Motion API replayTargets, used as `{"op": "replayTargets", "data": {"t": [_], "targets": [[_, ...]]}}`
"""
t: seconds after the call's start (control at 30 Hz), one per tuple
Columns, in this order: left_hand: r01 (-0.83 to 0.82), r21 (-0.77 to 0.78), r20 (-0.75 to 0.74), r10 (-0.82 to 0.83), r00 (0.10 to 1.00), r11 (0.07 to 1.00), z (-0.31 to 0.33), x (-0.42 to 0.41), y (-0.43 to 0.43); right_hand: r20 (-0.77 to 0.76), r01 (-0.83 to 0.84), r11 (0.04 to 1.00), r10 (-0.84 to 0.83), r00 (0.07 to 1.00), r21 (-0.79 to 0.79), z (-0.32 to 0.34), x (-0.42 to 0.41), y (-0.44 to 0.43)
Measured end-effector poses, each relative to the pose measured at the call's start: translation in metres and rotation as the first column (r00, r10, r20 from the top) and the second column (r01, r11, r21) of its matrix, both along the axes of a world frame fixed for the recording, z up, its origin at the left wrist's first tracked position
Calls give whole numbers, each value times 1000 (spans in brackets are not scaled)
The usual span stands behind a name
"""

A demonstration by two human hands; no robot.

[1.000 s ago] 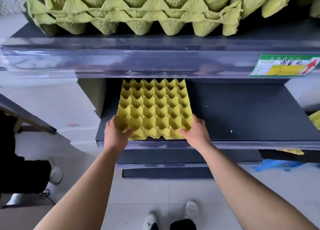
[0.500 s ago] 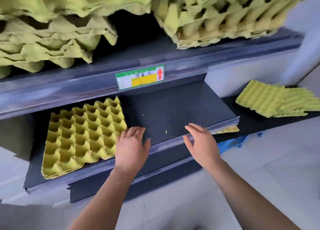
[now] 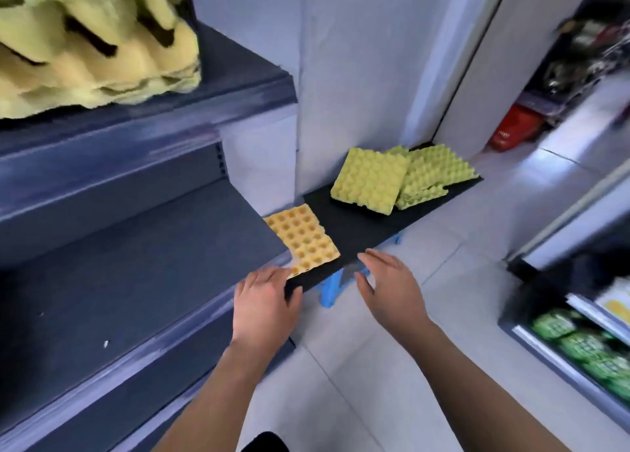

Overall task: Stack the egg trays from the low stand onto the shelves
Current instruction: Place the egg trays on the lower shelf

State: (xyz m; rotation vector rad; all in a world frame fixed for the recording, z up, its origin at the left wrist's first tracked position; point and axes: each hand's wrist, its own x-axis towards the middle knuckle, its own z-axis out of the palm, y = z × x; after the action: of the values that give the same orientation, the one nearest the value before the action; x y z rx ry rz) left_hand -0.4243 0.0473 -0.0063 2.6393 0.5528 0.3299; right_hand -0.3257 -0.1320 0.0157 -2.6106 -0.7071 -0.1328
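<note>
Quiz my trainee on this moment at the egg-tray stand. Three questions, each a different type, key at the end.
1. True or false: the right hand is gripping something.
2. The orange tray lies on the low stand: A at its far end; B at the end nearest the hands; C in its middle.
3. What colour is the plastic support under the low stand?
Key: 1 false; 2 B; 3 blue.

Bare forearms (image 3: 218, 400), left hand (image 3: 264, 310), right hand (image 3: 388, 293), dark clothing (image 3: 264, 443) below.
</note>
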Motion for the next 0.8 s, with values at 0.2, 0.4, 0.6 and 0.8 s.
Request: {"op": "replayTargets", "data": {"t": [0.2, 0.4, 0.6, 0.8], "targets": [[53, -62, -29, -55, 998, 997, -10, 107, -29, -54, 123, 992, -125, 991, -42, -11, 94, -46], [106, -63, -106, -112, 988, 992, -21, 228, -32, -92, 195, 980, -199, 976, -51, -16, 201, -59], [117, -96, -183, -133, 974, 988, -25, 339, -32, -189, 276, 960, -281, 941, -56, -27, 297, -63], [71, -141, -268, -107, 957, 987, -48, 426, -40, -287, 282, 956, -292, 912, -78, -50, 385, -71]]}}
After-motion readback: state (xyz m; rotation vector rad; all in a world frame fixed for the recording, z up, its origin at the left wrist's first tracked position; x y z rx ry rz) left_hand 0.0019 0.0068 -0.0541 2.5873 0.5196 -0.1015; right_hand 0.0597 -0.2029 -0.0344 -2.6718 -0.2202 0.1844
